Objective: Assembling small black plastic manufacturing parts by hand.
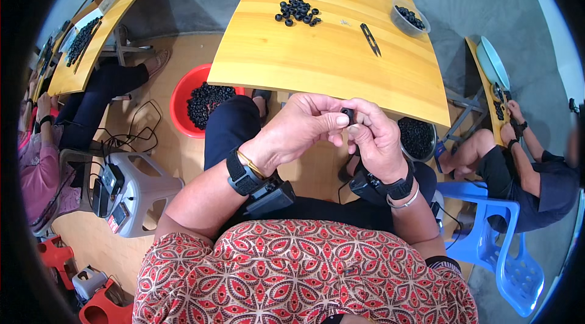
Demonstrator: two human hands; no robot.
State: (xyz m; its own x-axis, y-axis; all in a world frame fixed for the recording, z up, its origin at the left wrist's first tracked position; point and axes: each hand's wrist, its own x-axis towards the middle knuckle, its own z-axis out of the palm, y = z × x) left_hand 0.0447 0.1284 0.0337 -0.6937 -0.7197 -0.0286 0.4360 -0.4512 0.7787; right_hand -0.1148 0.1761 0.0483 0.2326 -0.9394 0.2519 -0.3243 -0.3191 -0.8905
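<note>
2 hands together, left hand (298, 129), right hand (375, 138), pinching small black ring (347, 115) (rubbery, round).

Left hand (298, 126) and right hand (375, 135) pinch a small black ring (348, 114) between them, wooden table (329, 56) just beyond, loose black rings (297, 10) farther off.

small black ring (347, 115), pinched between fingertips

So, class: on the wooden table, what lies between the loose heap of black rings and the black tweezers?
In the head view, only bare tabletop lies between the heap of black rings and the tweezers, apart from a few tiny specks.
</note>
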